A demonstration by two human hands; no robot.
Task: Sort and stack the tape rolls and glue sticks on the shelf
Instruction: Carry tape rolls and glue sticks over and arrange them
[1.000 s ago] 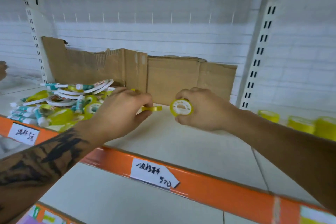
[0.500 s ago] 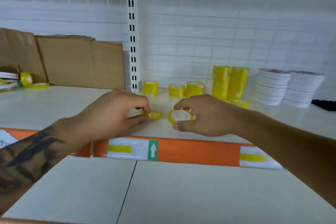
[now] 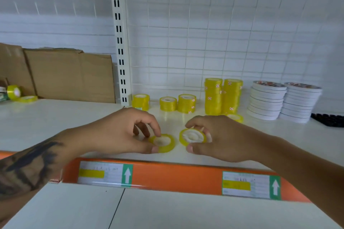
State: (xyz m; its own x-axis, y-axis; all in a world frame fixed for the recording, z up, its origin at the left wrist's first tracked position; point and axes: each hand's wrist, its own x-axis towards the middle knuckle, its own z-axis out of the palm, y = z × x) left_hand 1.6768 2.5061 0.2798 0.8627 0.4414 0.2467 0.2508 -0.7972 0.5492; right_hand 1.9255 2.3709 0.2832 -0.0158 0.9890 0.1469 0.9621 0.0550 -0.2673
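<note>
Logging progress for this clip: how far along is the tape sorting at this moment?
Partly done. Two tall stacks of yellow tape rolls and two stacks of flat white tape rolls stand at the back of the white shelf. In hand: the left hand pinches a thin yellow roll lying flat, the right hand holds another. Left: loose yellow rolls by the brown cardboard.

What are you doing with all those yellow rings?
They are rolls of tape. A person is sorting them on a white shelf. The left hand pinches one thin yellow roll lying flat near the front edge. The right hand holds another yellow roll, tilted up. Behind them stand yellow stacks and white tape stacks already sorted.
</note>
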